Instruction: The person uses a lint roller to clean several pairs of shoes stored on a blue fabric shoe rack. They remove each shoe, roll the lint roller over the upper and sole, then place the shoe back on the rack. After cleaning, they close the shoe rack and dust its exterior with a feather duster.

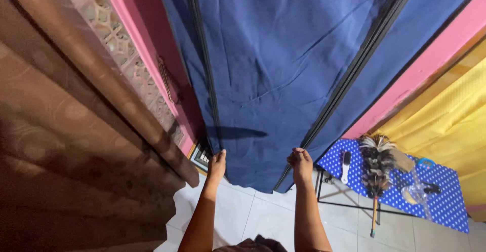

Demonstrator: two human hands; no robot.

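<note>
Reaching down to the foot of a blue cloth wardrobe cover (263, 80), both hands work at its lower hem, just above the white tiled floor (258, 216). The left hand (217, 163) has its fingers curled and pinched on the cloth beside the left zip line (205, 64), close to the pink wall (147, 44). The right hand (300, 163) is closed in a loose fist on the bottom of the right zip line (349, 74), though whether it grips the zip pull itself or only the fabric edge I cannot tell. The cover hangs straight and shows soft creases (a thin woven cloth, by the look of it), so it should feel light, limp and easy to bunch, neither slippery nor fragile; the firmest places to hold seem to be the stitched hem and the zip tape, where the fabric is doubled. To the right stands a small table with a blue dotted cloth (445, 201), bearing a white brush (346, 167), with a feather duster (377, 168) leaning across it. A brown curtain (76, 145) fills the left side.
</note>
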